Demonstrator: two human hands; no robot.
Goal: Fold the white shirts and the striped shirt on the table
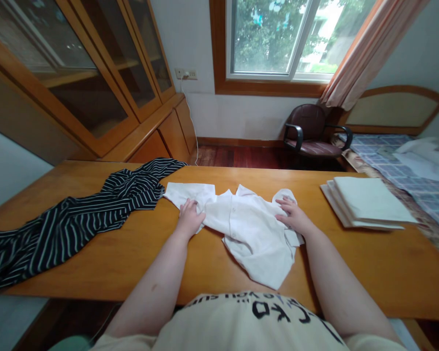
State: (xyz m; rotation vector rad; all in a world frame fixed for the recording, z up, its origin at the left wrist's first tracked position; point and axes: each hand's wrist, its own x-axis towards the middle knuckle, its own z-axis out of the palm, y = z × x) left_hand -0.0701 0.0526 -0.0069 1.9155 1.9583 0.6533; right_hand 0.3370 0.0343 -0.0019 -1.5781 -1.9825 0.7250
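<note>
A white button-up shirt with a collar lies on the wooden table in front of me, its lower part folded and creased. My left hand rests on the sleeve at the left, thumb apart from the slightly bent fingers. On the other sleeve, at the right, lies my right hand with its fingers spread over the cloth. Some of the sleeve fabric is hidden under each hand. Close to the left sleeve's end is a black-and-white striped garment, loosely rumpled.
The wooden table spans the view. A stack of white folded sheets or cloths sits at its right. Beyond are a glass-door cabinet, an armchair, a bed with a plaid cover and a window.
</note>
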